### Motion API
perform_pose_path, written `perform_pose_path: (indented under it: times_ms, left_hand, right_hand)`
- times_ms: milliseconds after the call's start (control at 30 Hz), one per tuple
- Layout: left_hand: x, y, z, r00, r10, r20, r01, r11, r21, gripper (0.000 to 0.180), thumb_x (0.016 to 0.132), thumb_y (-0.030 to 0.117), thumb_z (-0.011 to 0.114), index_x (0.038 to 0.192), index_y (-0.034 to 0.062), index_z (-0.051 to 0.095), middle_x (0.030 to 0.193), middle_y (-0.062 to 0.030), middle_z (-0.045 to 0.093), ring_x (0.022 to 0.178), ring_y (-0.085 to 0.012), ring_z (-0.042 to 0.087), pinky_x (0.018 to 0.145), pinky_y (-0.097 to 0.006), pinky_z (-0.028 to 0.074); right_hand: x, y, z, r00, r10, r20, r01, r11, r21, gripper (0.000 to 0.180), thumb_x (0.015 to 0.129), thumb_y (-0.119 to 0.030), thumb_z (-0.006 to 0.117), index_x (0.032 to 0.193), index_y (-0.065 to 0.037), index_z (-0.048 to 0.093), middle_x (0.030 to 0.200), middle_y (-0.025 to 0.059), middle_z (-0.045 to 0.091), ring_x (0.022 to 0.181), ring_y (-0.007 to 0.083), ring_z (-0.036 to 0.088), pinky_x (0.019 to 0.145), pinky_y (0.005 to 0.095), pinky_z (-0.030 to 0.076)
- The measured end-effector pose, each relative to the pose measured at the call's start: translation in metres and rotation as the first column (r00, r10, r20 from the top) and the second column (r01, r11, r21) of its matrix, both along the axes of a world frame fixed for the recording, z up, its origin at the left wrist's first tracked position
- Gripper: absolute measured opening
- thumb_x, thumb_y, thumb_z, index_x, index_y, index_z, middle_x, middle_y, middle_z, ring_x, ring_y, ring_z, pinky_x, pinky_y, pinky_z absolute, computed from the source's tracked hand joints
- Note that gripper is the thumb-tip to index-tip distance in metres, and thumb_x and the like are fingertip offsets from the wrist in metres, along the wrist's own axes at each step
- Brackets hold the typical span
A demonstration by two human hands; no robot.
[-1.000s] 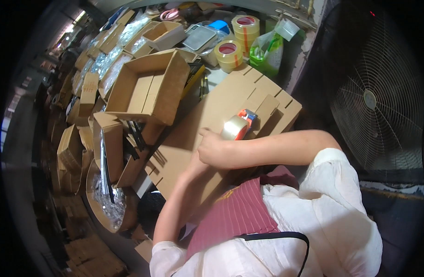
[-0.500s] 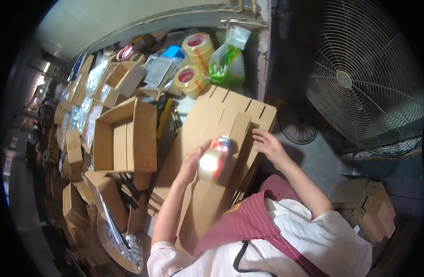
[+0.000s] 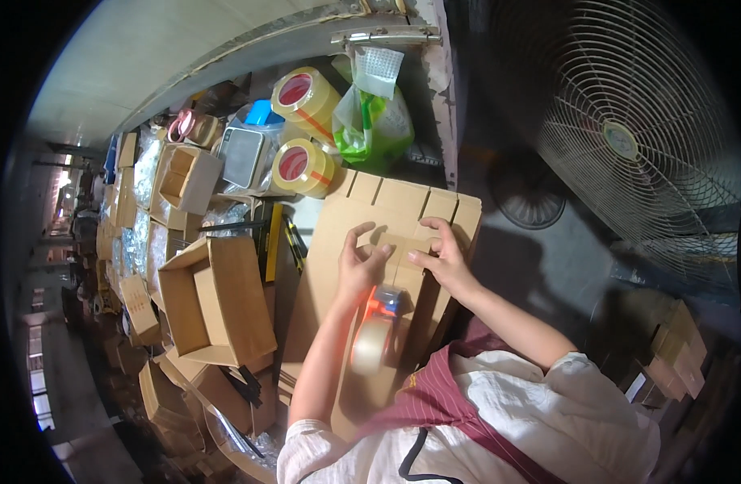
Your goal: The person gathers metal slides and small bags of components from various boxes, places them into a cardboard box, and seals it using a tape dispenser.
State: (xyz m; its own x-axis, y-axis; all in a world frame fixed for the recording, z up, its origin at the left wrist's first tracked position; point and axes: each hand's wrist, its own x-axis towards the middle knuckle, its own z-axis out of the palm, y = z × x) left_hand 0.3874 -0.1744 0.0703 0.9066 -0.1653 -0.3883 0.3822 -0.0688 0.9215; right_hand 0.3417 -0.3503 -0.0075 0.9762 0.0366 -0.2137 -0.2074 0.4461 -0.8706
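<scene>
Both my hands hover over a stack of flat cardboard sheets (image 3: 326,282) with slots cut along the far edge. My left hand (image 3: 361,264) is open, its thumb and forefinger apart over the top sheet. Facing it from the right, my right hand (image 3: 445,260) is open too, thumb and forefinger spread near a raised flap. Whether the fingertips touch the cardboard is hard to make out. Just below my hands, an orange and blue tape dispenser (image 3: 374,335) with a roll of clear tape lies on the stack.
An open cardboard box (image 3: 217,302) stands to the left. Behind the stack are clear tape rolls (image 3: 304,168), a green and white plastic bag (image 3: 374,125) and a grey flat device (image 3: 243,157). A yellow-black strip (image 3: 272,242) lies nearby. A large fan (image 3: 621,141) stands at right.
My left hand has let go of the tape dispenser, now lying on the cardboard, and moved up and right. My right hand has shifted left, closer to the other hand. The view has shifted.
</scene>
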Motion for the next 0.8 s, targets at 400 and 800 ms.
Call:
perform_pose_path:
  times_ms: [400, 800]
  left_hand:
    - [-0.028, 0.013, 0.008, 0.965, -0.198, 0.170, 0.104, 0.889, 0.445, 0.037, 0.107, 0.030, 0.048, 0.112, 0.0039, 0.075, 0.118, -0.0137, 0.063, 0.115, -0.0298, 0.049, 0.107, -0.041, 0.038]
    - [-0.049, -0.012, 0.021, 0.978, -0.204, -0.038, 0.207, 0.946, 0.250, 0.021, 0.102, 0.024, 0.063, 0.104, 0.0043, 0.067, 0.102, -0.0085, 0.063, 0.091, -0.0201, 0.062, 0.081, -0.035, 0.051]
  right_hand:
    - [-0.039, -0.025, 0.075, 0.915, 0.404, 0.009, -0.121, 0.295, -0.948, 0.051, 0.100, -0.048, 0.060, 0.119, -0.002, 0.067, 0.127, 0.0276, 0.048, 0.113, 0.0432, 0.056, 0.100, 0.0492, 0.050]
    - [-0.085, -0.032, 0.064, 0.997, -0.032, -0.067, -0.002, 0.889, -0.458, 0.031, 0.091, -0.022, 0.078, 0.104, 0.003, 0.066, 0.105, 0.0107, 0.066, 0.100, 0.0213, 0.064, 0.087, 0.0336, 0.052]
